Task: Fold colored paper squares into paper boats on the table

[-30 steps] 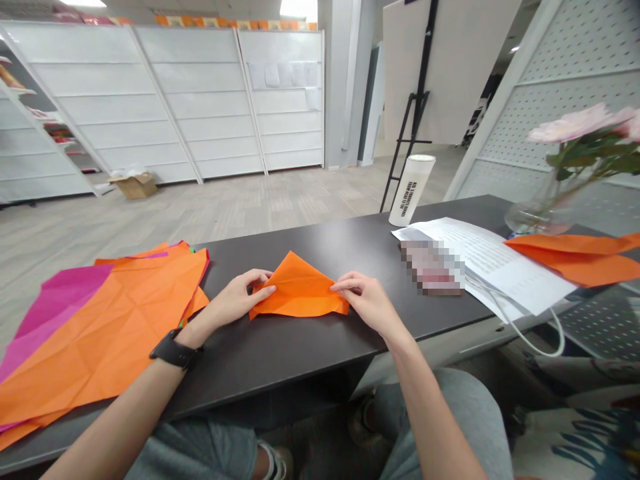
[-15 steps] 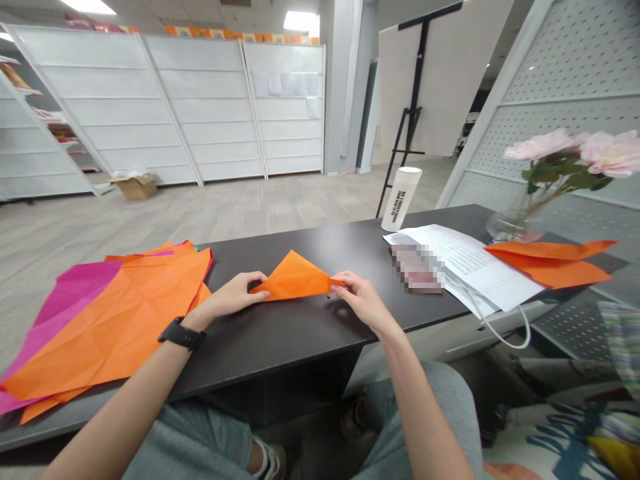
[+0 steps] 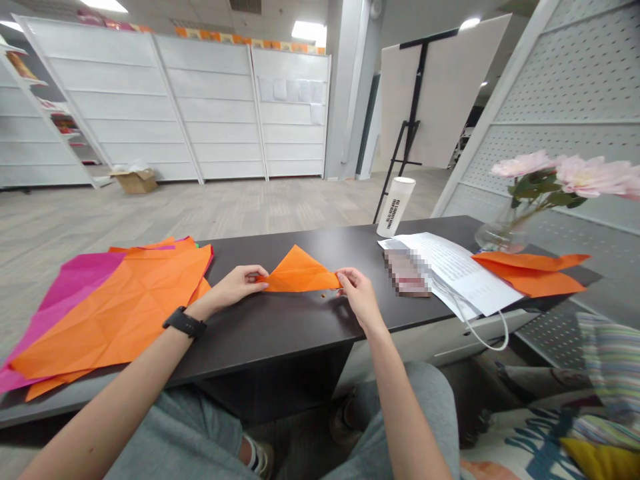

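Observation:
A folded sheet of orange paper [image 3: 296, 272], roughly a triangle with its peak pointing away from me, is stretched between my hands just at the dark table [image 3: 280, 327]. My left hand [image 3: 243, 281] pinches its left corner between thumb and fingers. At the opposite corner, my right hand [image 3: 356, 288] grips the paper the same way. Whether the paper's lower edge touches the tabletop, I cannot tell. To the left of my left hand lies a stack of large creased orange sheets [image 3: 120, 307] with a magenta sheet [image 3: 75, 283] showing beneath.
On the right are printed white papers [image 3: 460, 267], a blurred-out flat item [image 3: 407, 273], a white cable [image 3: 493, 347] and a folded orange piece [image 3: 545, 283]. Behind them stand a white tumbler [image 3: 395, 207] and a glass vase [image 3: 500, 233] of pink flowers.
Both hands keep their pinch on the orange paper's corners, and the paper looks a little flatter along its lower edge. The camera view has shifted slightly.

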Motion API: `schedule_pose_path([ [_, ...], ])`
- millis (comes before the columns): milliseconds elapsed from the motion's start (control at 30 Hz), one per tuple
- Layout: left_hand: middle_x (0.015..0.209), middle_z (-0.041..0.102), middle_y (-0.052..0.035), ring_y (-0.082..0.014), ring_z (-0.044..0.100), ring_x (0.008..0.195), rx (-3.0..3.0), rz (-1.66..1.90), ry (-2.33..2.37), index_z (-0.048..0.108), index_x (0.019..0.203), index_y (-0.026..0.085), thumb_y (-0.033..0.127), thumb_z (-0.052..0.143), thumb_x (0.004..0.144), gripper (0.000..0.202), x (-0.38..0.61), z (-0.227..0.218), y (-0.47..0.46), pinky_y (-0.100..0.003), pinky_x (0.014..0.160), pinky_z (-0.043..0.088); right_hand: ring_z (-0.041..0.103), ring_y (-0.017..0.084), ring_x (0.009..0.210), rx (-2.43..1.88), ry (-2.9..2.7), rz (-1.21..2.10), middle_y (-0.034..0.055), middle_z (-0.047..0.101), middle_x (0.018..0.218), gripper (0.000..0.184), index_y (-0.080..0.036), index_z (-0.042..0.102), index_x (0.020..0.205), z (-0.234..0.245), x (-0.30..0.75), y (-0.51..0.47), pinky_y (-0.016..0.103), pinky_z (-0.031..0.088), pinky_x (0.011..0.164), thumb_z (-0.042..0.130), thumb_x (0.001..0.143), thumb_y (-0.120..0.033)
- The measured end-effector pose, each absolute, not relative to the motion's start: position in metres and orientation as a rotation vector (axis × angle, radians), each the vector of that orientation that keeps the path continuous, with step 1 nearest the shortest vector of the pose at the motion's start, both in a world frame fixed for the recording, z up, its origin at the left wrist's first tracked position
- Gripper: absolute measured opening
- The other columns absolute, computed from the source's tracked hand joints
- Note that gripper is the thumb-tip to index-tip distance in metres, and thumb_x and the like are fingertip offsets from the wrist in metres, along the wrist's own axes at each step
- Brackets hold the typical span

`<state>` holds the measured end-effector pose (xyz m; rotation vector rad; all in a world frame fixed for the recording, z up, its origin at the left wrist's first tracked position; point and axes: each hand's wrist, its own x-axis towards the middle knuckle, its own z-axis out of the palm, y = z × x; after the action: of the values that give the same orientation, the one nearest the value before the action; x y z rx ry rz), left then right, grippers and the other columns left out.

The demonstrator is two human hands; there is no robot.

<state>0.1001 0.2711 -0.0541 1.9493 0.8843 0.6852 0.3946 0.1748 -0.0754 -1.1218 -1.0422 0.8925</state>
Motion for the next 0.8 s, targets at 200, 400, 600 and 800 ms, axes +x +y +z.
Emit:
schedule_pose_path([
  [200,0.086,0.067,-0.0037,-0.0183,0.064,0.079,1.897,0.749,0.919,0.064,0.091,0.016,0.042,0.072,0.076,0.031,0.1013,-0.0501,0.2692,-0.032,0.077,0.050,0.066,0.019,0.071,-1.116,-1.043,0.921,0.0030,0.070,0.082,0.044,-0.020,0.064,0.099,-0.0704,0.3916,0.1718,0.029,0.054,0.059,0.081,0.066,-0.043],
  [400,0.085,0.068,-0.0049,-0.0193,0.065,0.078,1.874,0.746,0.924,0.065,0.091,0.015,0.041,0.074,0.073,0.033,0.1024,-0.0481,0.2662,-0.032,0.075,0.051,0.065,0.017,0.072,-1.063,-0.914,0.893,-0.0014,0.065,0.081,0.044,-0.024,0.052,0.087,-0.0734,0.3945,0.1718,0.028,0.057,0.059,0.081,0.065,-0.047],
  [600,0.082,0.068,-0.0039,-0.0188,0.065,0.076,1.853,0.741,0.918,0.065,0.093,0.015,0.041,0.074,0.073,0.034,0.1008,-0.0481,0.2666,-0.031,0.073,0.051,0.066,0.019,0.083,-1.061,-0.943,0.924,0.0031,0.066,0.089,0.039,-0.019,0.065,0.086,-0.0673,0.3953,0.1673,0.032,0.060,0.072,0.073,0.072,-0.055],
  [800,0.087,0.068,-0.0046,-0.0195,0.065,0.079,1.872,0.747,0.900,0.066,0.089,0.016,0.042,0.074,0.073,0.032,0.1037,-0.0445,0.2640,-0.034,0.077,0.052,0.066,0.018,0.072,-1.061,-0.943,0.918,-0.0004,0.067,0.073,0.044,-0.022,0.058,0.095,-0.0675,0.3957,0.1655,0.031,0.058,0.063,0.081,0.067,-0.047],
])
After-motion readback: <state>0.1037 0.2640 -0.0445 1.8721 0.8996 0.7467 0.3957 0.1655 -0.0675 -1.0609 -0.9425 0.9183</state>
